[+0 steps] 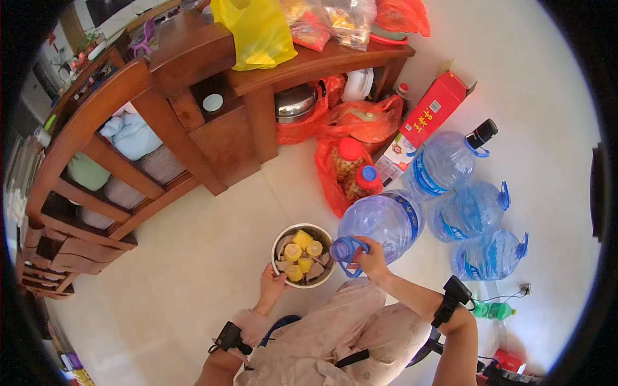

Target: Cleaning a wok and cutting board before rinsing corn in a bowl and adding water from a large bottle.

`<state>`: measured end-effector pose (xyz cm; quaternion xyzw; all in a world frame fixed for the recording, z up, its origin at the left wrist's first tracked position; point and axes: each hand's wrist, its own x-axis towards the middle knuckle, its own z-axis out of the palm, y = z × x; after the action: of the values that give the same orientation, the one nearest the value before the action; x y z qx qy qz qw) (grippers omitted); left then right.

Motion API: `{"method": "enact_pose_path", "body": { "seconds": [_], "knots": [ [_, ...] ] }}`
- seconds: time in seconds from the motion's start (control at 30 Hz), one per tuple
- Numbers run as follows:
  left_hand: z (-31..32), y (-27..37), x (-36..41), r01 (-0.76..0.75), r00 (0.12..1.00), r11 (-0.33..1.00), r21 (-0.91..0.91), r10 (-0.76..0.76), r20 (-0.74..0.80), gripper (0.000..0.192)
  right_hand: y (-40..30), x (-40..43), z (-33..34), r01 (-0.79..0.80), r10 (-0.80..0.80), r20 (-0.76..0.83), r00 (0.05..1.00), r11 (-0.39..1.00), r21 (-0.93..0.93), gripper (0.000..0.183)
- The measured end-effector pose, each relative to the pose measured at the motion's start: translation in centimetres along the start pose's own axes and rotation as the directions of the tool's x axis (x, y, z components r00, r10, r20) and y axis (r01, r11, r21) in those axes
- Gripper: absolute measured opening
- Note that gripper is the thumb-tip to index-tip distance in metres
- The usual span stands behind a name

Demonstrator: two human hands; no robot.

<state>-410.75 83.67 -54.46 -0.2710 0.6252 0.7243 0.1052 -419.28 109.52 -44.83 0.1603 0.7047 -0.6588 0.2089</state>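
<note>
My left hand [274, 285] grips the rim of a round metal pot [304, 286], thumb over its edge. Inside lie several pieces of yellow corn on the cob [292, 252] and pale, greyish-brown chunks [315, 271] that look like meat. My right hand [371, 258] is closed on the blue handle [351, 271] of a large clear plastic water jug [374, 224]. The jug is tilted on its side, its uncapped mouth at the right rim of the pot. Whether water is flowing out I cannot tell.
Several large water bottles [466, 212] stand right of the jug. Beyond it, a red plastic bag [328, 193] holds red-lidded jars [348, 161], beside a red carton [432, 108]. A wooden sofa [116, 159] runs along the left. A green bottle [495, 310] lies at right.
</note>
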Motion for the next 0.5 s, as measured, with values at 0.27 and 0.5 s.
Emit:
{"method": "enact_pose_path", "body": {
  "seconds": [0.27, 0.5],
  "knots": [
    [-0.9, -1.8, 0.4, -0.020, 1.000, 0.997, -0.075, 0.019, -0.019, 0.028, 2.9, 1.5, 2.5, -0.001, -0.001, -0.025, 1.000, 0.995, -0.102, 0.035],
    [-2.0, -3.0, 1.3, 0.007, 0.999, 0.992, -0.123, -0.011, -0.031, 0.029, 2.9, 2.4, 3.9, -0.022, 0.036, 0.066, 0.997, 0.978, -0.208, 0.033]
  ]
}}
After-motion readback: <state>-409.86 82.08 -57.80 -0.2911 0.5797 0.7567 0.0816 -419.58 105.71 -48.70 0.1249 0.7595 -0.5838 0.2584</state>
